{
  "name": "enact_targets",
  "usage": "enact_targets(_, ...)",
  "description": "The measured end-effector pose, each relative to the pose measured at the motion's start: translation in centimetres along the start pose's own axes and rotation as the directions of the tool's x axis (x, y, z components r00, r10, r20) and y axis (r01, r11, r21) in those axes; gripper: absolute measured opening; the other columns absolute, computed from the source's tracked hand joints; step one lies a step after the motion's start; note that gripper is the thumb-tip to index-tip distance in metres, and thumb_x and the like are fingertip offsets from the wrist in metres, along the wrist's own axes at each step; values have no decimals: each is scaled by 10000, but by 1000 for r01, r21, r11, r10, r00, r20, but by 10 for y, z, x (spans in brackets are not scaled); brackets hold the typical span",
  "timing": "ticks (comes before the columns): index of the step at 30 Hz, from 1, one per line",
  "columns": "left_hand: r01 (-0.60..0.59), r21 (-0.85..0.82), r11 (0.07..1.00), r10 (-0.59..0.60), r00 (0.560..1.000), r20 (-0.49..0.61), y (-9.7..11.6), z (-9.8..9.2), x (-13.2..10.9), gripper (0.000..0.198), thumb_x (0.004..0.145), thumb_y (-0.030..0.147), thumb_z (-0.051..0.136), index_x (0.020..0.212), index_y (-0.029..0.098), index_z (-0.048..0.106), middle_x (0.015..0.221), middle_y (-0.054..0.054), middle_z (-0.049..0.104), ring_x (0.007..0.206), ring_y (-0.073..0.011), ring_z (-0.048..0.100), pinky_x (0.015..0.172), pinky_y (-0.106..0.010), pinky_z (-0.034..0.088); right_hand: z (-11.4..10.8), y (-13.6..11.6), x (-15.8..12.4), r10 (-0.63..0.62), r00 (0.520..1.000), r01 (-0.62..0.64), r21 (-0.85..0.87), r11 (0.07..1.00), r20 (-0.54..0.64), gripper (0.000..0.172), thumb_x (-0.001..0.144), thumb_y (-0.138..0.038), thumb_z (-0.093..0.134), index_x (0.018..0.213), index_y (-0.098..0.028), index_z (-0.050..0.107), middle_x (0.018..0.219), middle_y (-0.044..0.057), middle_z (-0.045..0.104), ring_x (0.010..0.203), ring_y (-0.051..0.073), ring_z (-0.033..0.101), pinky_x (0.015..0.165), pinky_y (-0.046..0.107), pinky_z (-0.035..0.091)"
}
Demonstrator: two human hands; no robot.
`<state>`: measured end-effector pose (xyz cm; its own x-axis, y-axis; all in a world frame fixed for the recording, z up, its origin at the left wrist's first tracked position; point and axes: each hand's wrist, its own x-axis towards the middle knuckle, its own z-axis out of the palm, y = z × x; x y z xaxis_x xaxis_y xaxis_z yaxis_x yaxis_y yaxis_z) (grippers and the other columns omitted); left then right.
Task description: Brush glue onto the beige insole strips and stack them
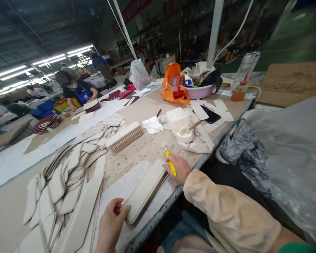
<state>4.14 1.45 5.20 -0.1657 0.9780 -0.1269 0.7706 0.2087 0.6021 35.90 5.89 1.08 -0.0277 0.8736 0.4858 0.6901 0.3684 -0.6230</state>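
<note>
My right hand [177,168] holds a yellow-handled brush [170,160], its bristles pointing up and away, over the far end of a stack of long cream pieces [144,191] with rounded ends. At the near end of that stack, the thumb of my left hand [112,223] touches the edge of the top piece, the fingers curled beside it. White paper [116,182] lies under the stack. Beyond it stands a neat stack of cream strips [125,137]. Many loose cream pieces [76,175] are heaped to the left.
Behind my right hand are a white container [176,119], a round tub [184,134] with a stick, a black phone [211,114], a purple basin [200,92] and an orange bag [172,82]. An amber bottle [239,92] stands near the table's right edge. A person [77,89] works across the table.
</note>
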Motion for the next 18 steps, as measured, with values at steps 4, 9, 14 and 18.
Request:
enact_targets(4,23,-384,923,-53,996,-69,3,1,-5,553,579,489,773,1008,189,594,741,30,571,685,-155,577,653,-284,477,-2,1,2,37,999,-37,32,999,-29,82,874,-254,563,909,-220,497,991,91,652,974,235,612,835,368,492)
enact_targets(9,2,-777,629,-136,985,-108,24,-1,-9,454,557,365,833,929,199,632,782,31,596,699,-101,566,656,-217,461,-4,-4,3,29,1000,-27,121,992,-13,109,878,-285,562,921,-227,480,1066,97,664,1019,240,622,855,379,490)
enact_targets(14,-123,-853,507,-51,984,-172,69,-15,-9,400,532,239,854,886,200,670,798,25,635,706,-78,576,646,-177,454,-14,-10,6,-7,998,-11,295,955,61,226,842,-343,630,939,-244,451,1173,87,647,1086,238,614,886,378,478)
enact_targets(18,-183,-866,465,57,983,-177,108,-32,-3,400,525,200,855,887,205,683,768,30,636,679,-62,574,627,-154,456,-25,-17,8,-101,986,24,489,872,131,252,837,-353,647,939,-253,440,1127,55,661,1065,204,630,880,336,475)
